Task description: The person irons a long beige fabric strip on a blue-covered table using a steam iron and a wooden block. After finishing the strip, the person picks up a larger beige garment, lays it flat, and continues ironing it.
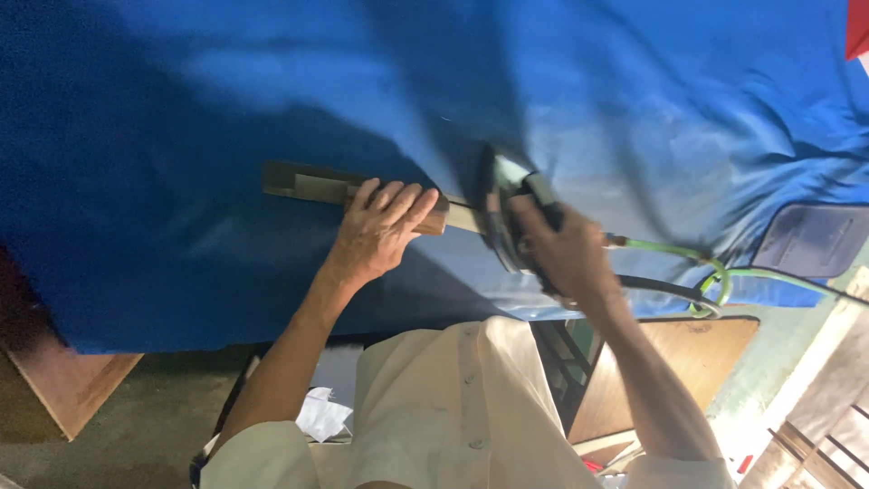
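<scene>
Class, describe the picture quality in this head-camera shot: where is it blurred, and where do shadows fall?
Head view: the right hand and iron are motion-blurred; the left hand on the wooden strip is sharper; a dark shadow crosses the blue fabric, brighter at right.

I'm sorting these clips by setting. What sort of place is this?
Probably a tailoring or garment-pressing workshop. Blue fabric covers the table; the right hand grips an iron with a green hose attached, while the left hand presses a wooden strip onto the cloth.
</scene>
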